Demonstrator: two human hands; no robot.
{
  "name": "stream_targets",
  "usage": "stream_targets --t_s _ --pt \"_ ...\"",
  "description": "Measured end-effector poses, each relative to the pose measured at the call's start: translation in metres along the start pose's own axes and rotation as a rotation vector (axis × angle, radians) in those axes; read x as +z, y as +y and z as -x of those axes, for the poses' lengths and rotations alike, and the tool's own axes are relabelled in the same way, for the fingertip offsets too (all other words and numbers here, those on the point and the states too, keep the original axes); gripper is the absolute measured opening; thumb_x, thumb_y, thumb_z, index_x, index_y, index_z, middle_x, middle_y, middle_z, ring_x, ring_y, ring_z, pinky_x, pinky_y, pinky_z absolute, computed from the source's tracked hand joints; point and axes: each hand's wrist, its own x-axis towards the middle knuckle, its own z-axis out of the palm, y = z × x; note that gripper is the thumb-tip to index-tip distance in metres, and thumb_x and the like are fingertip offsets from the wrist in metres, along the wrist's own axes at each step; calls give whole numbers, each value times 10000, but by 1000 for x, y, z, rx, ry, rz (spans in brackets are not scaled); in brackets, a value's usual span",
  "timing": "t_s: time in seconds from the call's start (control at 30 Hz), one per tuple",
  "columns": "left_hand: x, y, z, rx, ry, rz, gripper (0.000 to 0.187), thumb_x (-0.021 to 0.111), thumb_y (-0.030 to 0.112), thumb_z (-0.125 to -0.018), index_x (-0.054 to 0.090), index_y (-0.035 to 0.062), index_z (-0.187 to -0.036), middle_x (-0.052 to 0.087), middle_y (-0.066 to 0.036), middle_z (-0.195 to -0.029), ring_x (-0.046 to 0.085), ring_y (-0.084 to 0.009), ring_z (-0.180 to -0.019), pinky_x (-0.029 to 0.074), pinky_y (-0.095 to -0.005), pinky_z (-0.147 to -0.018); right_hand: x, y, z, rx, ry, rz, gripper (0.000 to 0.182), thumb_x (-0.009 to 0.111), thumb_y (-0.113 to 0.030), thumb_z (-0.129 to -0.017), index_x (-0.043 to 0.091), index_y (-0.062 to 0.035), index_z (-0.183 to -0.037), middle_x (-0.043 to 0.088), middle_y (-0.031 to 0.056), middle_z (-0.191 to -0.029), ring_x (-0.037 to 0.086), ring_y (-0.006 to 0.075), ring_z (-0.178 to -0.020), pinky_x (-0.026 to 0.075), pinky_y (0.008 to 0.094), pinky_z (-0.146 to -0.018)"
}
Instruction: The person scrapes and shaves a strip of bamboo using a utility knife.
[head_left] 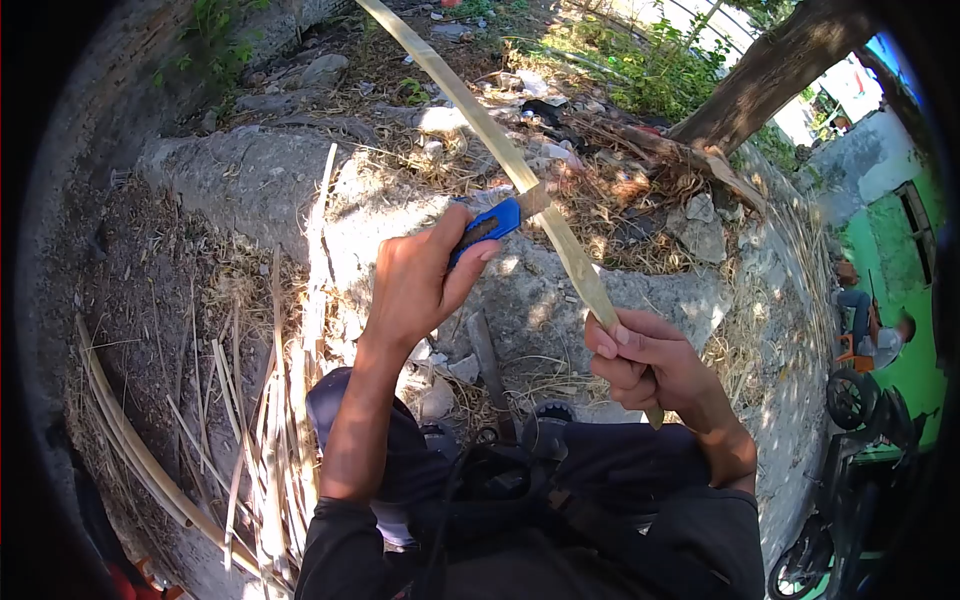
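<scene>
Shaving long pale bamboo strip (480, 120) w/ blue utility knife (492, 224).
L hand (415, 280) grips knife, R hand (650, 365) clenches strip below; blade slip could cut R fingers.

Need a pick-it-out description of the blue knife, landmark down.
Start at the long pale bamboo strip slanting across the middle of the view. The left hand presses a knife against it, above the right hand gripping the strip's lower end. It is the only bright blue thing among dry straw and stone.

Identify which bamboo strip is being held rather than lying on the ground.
The long strip slanting up from the right hand, with the left hand pressing a blue knife against it. The other strips lie piled at left.
</scene>
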Motion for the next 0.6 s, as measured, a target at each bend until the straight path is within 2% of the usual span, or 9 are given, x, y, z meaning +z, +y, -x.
stream_targets --t_s 0.17,0.3,0.33,0.37,0.4,0.47,0.53,0.6 --pt "-9 -11 -4 -52 113 25 240 694 228 -1065 574 21 -1041 584 -155 -631 589 -394 -545 427 -455 -531 4 4 -1 26 49 92 285 470 -328 -1183 544 -54 -1204 367 -68 -725 246 13 -513 189 228 -432" --pt "-14 -13 -2 -109 106 -10 252 706 234 -1056 580 17 -1031 578 -149 -628 579 -384 -538 425 -450 -529 10 2 -5 -64 148 434 271 436 -269 -1192 576 -37 -1208 390 -63 -714 311 31 -548 261 237 -496" --pt "-14 -13 0 -64 89 2 262 719 247 -1045 590 20 -1027 586 -149 -633 592 -379 -543 432 -447 -529 11 1 -6 -125 170 578 268 433 -250 -1191 592 -35 -1194 400 -61 -709 337 38 -567 291 245 -526" --pt "-14 -12 1 -19 71 15 272 731 261 -1034 600 23 -1022 594 -149 -637 605 -373 -548 439 -444 -529 13 0 -6 -127 170 578 268 433 -250 -1191 592 -35 -1194 400 -61 -709 337 38 -567 291 245 -526" --pt "-11 -9 2 61 77 -17 312 767 323 -1000 623 45 -992 620 -135 -649 637 -353 -558 460 -438 -528 15 0 -6 -144 222 659 256 437 -227 -1185 610 -37 -1185 410 -51 -702 360 48 -584 312 263 -551" --pt "-6 0 4 130 -42 -12 283 713 299 -1005 645 29 -953 568 -126 -599 622 -336 -530 453 -399 -533 17 0 -6 -162 276 738 247 442 -204 -1179 627 -40 -1175 420 -42 -694 382 59 -601 333 281 -577" --pt "5 8 5 235 -32 -22 379 797 407 -954 666 54 -915 580 -115 -599 609 -342 -509 452 -421 -507 18 0 -7 -207 326 877 224 462 -178 -1166 639 -41 -1185 448 -9 -694 416 86 -614 356 315 -594" --pt "12 11 7 260 -61 3 418 812 446 -940 668 55 -932 581 -110 -604 606 -346 -515 448 -423 -494 16 2 -8 -229 342 896 215 469 -171 -1163 641 -42 -1187 451 1 -694 424 97 -613 359 320 -594"
